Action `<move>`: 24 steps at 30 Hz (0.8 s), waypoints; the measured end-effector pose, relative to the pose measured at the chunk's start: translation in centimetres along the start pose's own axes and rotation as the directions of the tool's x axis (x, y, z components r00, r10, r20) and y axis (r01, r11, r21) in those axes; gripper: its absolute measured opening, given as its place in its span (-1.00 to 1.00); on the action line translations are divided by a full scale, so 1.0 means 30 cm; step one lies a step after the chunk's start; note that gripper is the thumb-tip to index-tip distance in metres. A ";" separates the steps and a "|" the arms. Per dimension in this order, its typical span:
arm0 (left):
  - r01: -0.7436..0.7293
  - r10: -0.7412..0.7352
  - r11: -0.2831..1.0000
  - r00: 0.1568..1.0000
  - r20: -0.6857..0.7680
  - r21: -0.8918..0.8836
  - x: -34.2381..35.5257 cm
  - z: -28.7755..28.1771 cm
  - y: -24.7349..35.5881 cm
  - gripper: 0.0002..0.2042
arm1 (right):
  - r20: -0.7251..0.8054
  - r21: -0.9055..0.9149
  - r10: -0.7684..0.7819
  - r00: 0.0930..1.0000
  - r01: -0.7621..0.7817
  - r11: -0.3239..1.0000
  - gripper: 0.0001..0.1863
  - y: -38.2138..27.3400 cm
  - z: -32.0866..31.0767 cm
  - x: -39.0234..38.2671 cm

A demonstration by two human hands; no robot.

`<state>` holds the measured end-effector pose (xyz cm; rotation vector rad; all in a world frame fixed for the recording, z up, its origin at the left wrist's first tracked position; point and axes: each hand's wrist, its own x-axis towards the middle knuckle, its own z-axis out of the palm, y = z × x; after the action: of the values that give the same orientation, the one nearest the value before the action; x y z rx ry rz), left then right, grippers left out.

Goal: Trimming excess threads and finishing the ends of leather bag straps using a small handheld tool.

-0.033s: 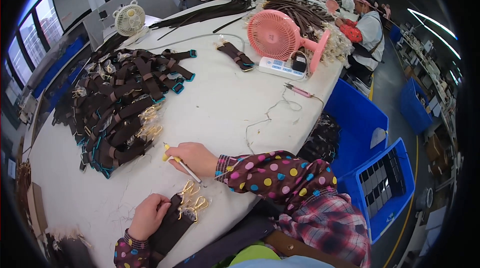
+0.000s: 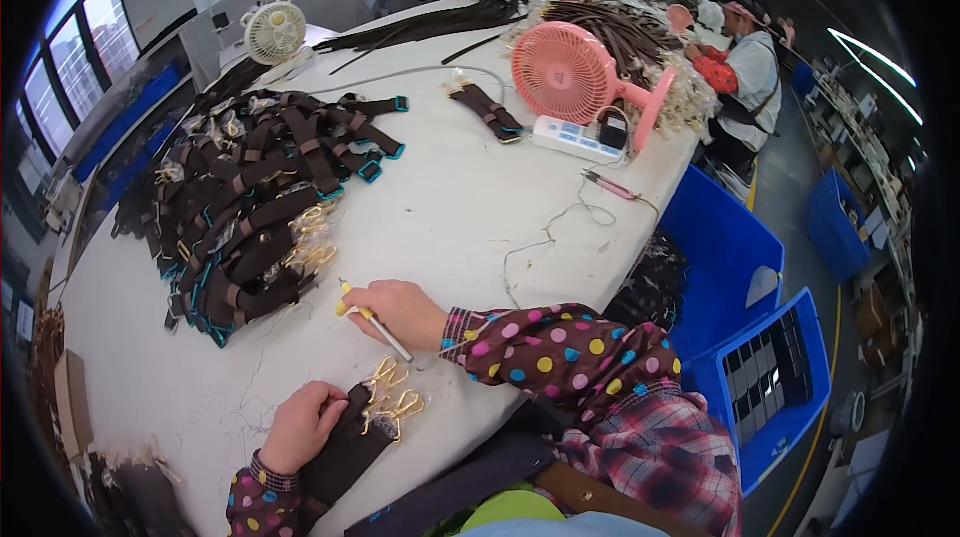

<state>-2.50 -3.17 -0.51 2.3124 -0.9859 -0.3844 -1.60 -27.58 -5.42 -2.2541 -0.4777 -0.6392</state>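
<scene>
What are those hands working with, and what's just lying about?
Seemingly in use:
thin white-and-yellow tool, in right hand
flat dark brown straps with gold metal clips, touching left hand

Seemingly lying about:
round pink fan
white rectangular power strip
thin pink pen-shaped tool

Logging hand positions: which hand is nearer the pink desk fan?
Right. The right hand, gripping a yellow-and-white pen-shaped tool, sits on the wearer's side of the pink desk fan; the left hand is farther away, against the dark straps.

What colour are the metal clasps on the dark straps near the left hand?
The metal clasps are gold-coloured; they show best in the head view.
</scene>
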 end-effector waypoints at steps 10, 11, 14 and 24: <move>-0.353 0.199 0.579 0.935 -0.293 -0.735 -0.007 -0.346 0.235 -0.60 | 0.083 0.025 0.067 0.994 -0.069 0.997 -0.87 -0.029 -0.019 0.009; -0.361 0.247 0.568 0.932 -0.265 -0.740 0.014 -0.372 0.301 -0.53 | 0.050 0.018 0.073 0.996 -0.074 0.997 -0.87 -0.017 -0.040 0.002; -0.371 0.388 0.538 0.906 -0.168 -0.757 0.035 -0.408 0.475 -0.43 | 0.044 0.251 0.223 0.974 -0.227 0.941 -0.85 0.095 0.031 -0.021; -0.576 0.668 0.291 0.694 -0.269 -0.764 0.054 -0.343 0.430 -0.56 | 0.005 0.009 0.040 0.999 -0.040 0.999 -0.83 -0.067 -0.071 0.014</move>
<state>-3.77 -7.28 15.48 0.9306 -1.3173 -0.4811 -2.91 -27.75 -2.76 -2.2516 -0.4362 -0.6099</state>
